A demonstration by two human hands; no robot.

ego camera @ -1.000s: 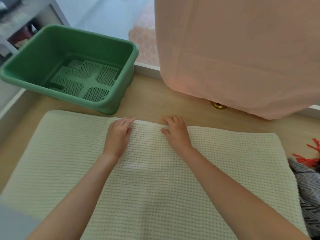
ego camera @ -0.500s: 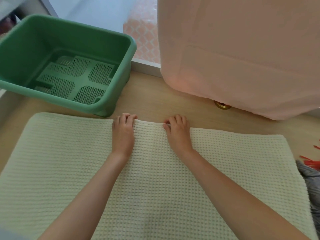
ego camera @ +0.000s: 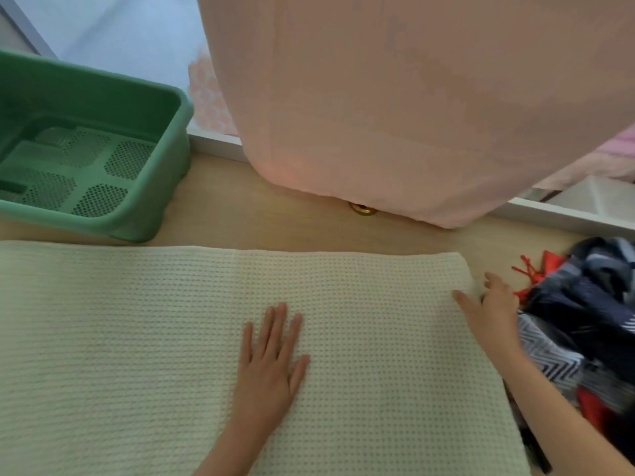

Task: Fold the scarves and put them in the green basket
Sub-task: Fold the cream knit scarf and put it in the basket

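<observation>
Head view: the cream waffle-knit scarf (ego camera: 171,338) lies spread flat on the wooden table (ego camera: 257,214), its far edge close to the green basket (ego camera: 180,108), which holds nothing yet. The left hand (ego camera: 268,369) presses the scarf's middle with straight fingers. The right hand (ego camera: 491,310) sits at the right edge, thumb on top. I cannot tell whether it pinches the hem. The knit looks soft, light and limp — probably best lifted by that edge's corners.

Green plastic basket (ego camera: 177,142), 10 o'clock: cut off left. Dark patterned scarf pile (ego camera: 584,304), 3 o'clock: blurred. Brass round object (ego camera: 362,209): partly under pink cloth (ego camera: 412,97).
</observation>
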